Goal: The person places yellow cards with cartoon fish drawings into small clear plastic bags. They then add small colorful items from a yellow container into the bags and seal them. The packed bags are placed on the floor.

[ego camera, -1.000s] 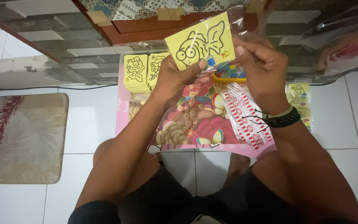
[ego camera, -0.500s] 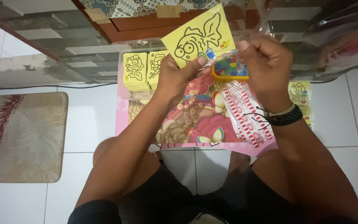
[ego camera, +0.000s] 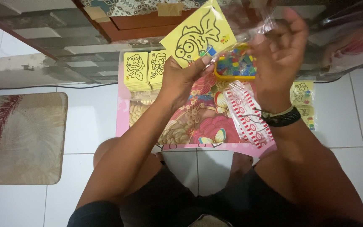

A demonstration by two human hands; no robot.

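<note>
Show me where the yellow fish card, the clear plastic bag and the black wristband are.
yellow fish card [ego camera: 196,35], head view, on the drawn fish's body.
clear plastic bag [ego camera: 248,19], head view, on the crinkled film beside the card.
black wristband [ego camera: 283,121], head view, on the band across the right wrist.

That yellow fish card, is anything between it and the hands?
Nothing visible: the left hand grips the yellow fish-outline card directly, while the right hand touches the clear plastic bag beside it.

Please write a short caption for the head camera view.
Left hand holds a yellow fish card; right hand opens a clear plastic bag.
</note>
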